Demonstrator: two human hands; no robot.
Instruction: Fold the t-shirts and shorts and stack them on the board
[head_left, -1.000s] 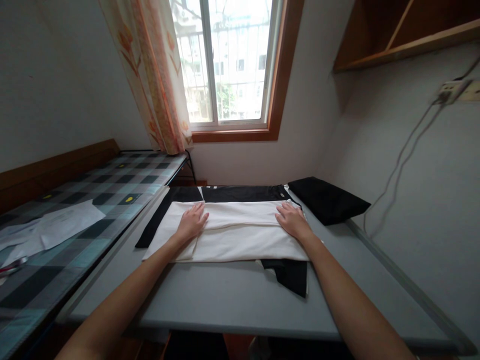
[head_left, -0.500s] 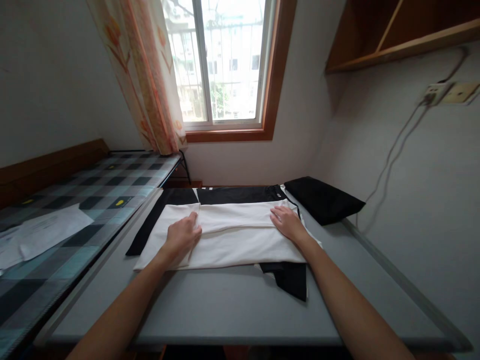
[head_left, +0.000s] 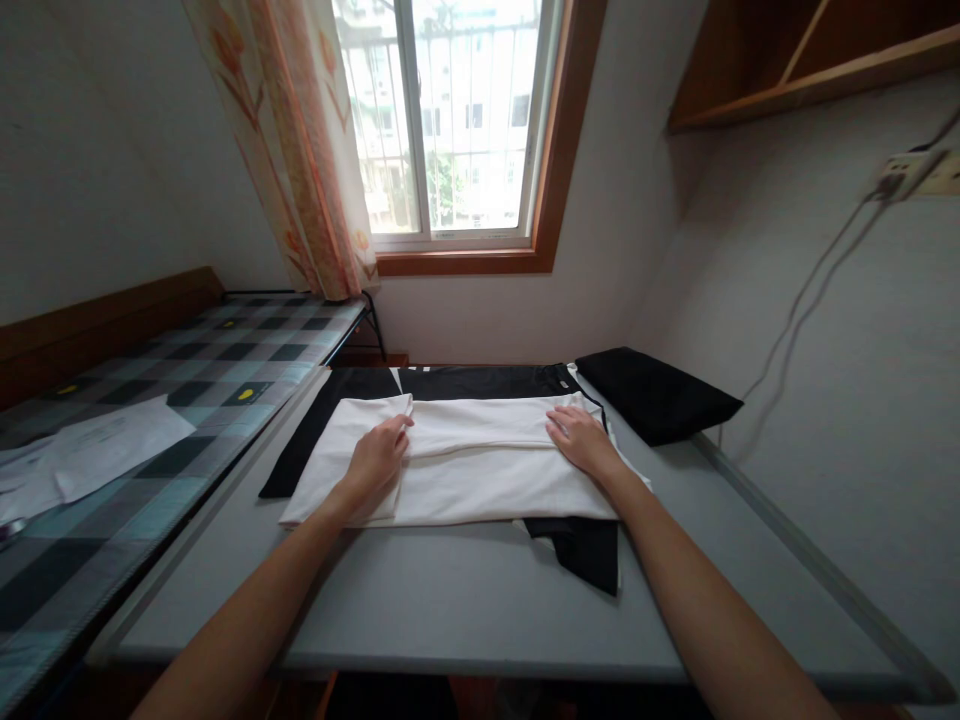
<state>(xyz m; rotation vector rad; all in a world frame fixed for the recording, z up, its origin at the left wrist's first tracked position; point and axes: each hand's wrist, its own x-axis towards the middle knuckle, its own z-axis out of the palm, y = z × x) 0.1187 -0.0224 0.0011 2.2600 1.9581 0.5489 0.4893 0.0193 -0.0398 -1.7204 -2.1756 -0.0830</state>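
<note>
A white cloth garment (head_left: 480,484) lies folded on top of a black garment (head_left: 480,383) on the grey table (head_left: 450,600). Near the left end of the white cloth, my left hand (head_left: 377,460) has its fingers closed on the edge of a folded-over flap. My right hand (head_left: 581,438) rests flat on the white cloth near its right end, fingers spread. A black piece of the garment below sticks out toward me beneath my right forearm.
A folded black cloth (head_left: 656,395) lies at the table's back right. To the left is a bed with a checked mattress (head_left: 187,375) and white papers (head_left: 112,445). A wooden shelf (head_left: 750,95) hangs at the upper right.
My left hand has moved slightly right with the flap's edge, and the flap now reaches a little further over the white cloth. My right hand stays in place. The view has shifted slightly.
</note>
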